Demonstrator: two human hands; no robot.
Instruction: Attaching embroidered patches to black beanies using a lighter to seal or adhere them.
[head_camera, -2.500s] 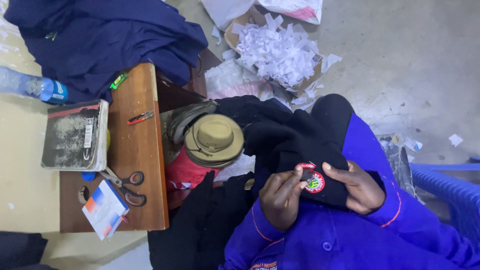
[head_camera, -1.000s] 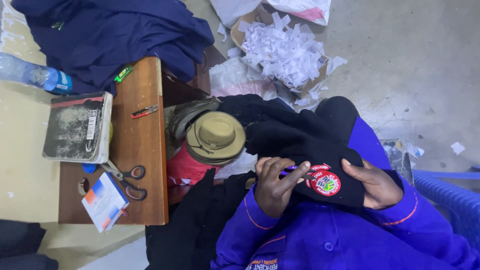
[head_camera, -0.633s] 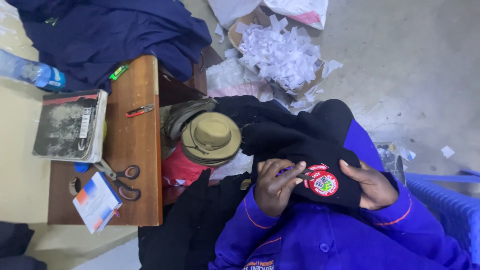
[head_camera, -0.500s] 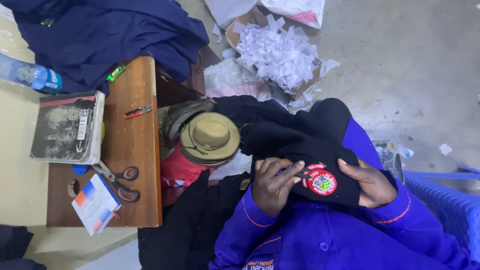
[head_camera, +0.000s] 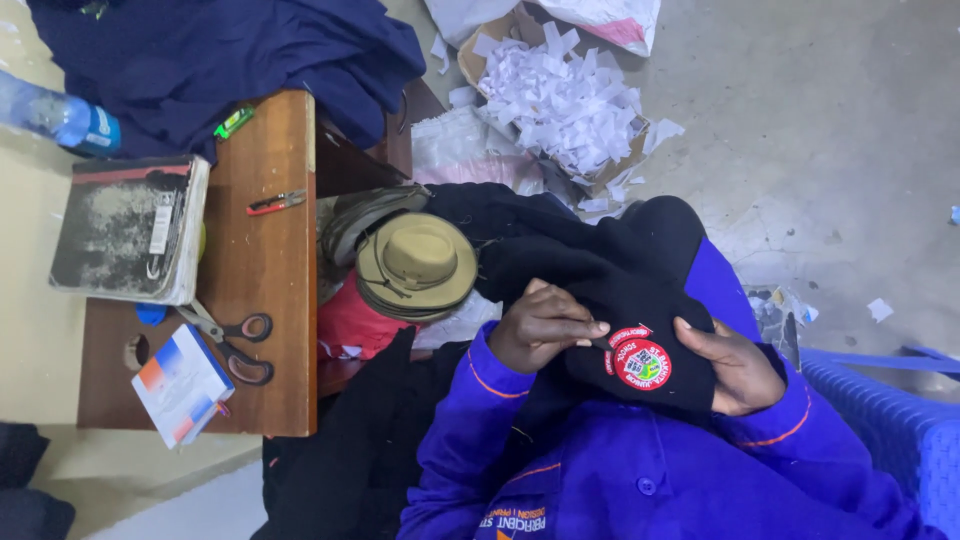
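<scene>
A black garment (head_camera: 600, 265) lies over my lap, with a round red embroidered badge (head_camera: 640, 362) on it. My left hand (head_camera: 545, 325) has its fingertips pinched together at the badge's upper left edge. My right hand (head_camera: 730, 365) grips the black cloth just right of the badge, thumb on top. I cannot tell whether a needle is between the left fingers. Both sleeves are bright purple-blue with orange piping (head_camera: 480, 400).
A wooden table (head_camera: 270, 330) at left carries scissors (head_camera: 235, 340), a worn book (head_camera: 130, 228), a small card packet (head_camera: 180, 385) and a red-handled cutter (head_camera: 277, 203). A khaki hat (head_camera: 418, 265) sits beside it. Navy cloth (head_camera: 220, 50), a box of paper scraps (head_camera: 565, 95) and a blue plastic chair (head_camera: 880, 420) surround me.
My left hand slid from beside the badge to its upper edge and closed its fingertips there. The badge shifted slightly right on my lap. My right hand kept its hold.
</scene>
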